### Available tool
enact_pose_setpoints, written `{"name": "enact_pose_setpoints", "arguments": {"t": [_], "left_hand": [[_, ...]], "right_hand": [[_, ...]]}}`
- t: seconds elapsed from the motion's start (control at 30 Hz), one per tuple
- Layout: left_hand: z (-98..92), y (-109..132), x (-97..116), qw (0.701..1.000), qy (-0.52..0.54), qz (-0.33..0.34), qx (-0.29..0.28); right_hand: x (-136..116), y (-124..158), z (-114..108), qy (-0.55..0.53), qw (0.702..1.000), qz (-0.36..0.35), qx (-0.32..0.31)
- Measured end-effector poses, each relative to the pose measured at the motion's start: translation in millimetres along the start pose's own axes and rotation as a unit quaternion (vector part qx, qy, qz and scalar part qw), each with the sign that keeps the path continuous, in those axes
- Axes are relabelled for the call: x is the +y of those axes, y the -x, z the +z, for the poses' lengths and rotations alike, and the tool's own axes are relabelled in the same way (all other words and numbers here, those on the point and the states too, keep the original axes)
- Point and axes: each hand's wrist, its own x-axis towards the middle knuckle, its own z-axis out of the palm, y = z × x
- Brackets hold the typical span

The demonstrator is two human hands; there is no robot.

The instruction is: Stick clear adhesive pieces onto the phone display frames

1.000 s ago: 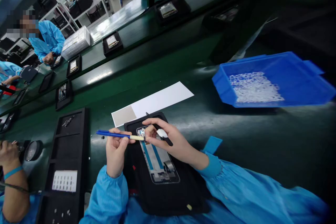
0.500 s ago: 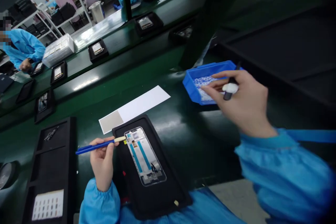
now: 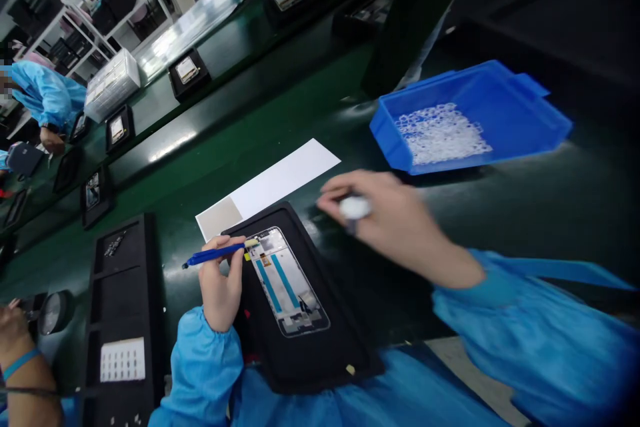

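Observation:
A phone frame with two blue strips [image 3: 289, 280] lies in a black tray [image 3: 345, 320] near the front edge. My left hand [image 3: 223, 283] pinches a blue pen-like tool [image 3: 213, 255], its pale tip at the phone's upper left corner. Right of the phone, my right hand [image 3: 385, 220] is in the air, closed round a dark tool with a white part [image 3: 355, 207]; anything tiny at its fingertips is too blurred to tell. Beyond that hand sits a blue bin [image 3: 520, 107] holding many small white rings [image 3: 440, 133].
A white strip of card [image 3: 287, 177] lies behind the tray. At left stands a black compartment tray [image 3: 117, 300] with a sheet of small parts [image 3: 123, 360]. Phone trays line the bench behind. Another person's arm [image 3: 23, 353] shows at lower left.
My right hand has moved from over the blue bin, left and towards the phone. The left hand still holds the blue tool at the phone's corner. The view has shifted, and a person's arm appears lower left.

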Motion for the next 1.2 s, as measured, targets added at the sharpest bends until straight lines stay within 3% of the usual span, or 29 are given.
{"name": "enact_pose_setpoints", "arguments": {"t": [0.03,0.1,0.23,0.43,0.63,1.2], "left_hand": [[1.6,-1.5,-1.2,1.0,-0.012,0.007,-0.005],[4.6,-4.0,-2.4,0.999,-0.028,0.019,-0.017],[7.5,-6.9,-0.5,0.997,-0.045,0.046,-0.035],[8.2,-14.1,10.2,0.992,-0.06,0.058,-0.096],[11.8,-23.3,20.1,0.983,-0.101,0.073,-0.137],[12.9,-29.9,29.0,0.969,-0.145,0.128,-0.152]], "right_hand": [[-8.7,1.3,14.1,-0.032,0.997,-0.023,-0.066],[-18.3,3.4,39.7,-0.06,0.988,-0.044,-0.136],[-17.2,8.5,65.0,-0.09,0.979,-0.049,-0.174],[-10.0,12.9,60.3,-0.169,0.966,-0.034,-0.194],[-11.6,11.6,56.8,-0.183,0.96,-0.02,-0.209],[-12.1,13.0,55.4,-0.172,0.961,-0.013,-0.215]]}}
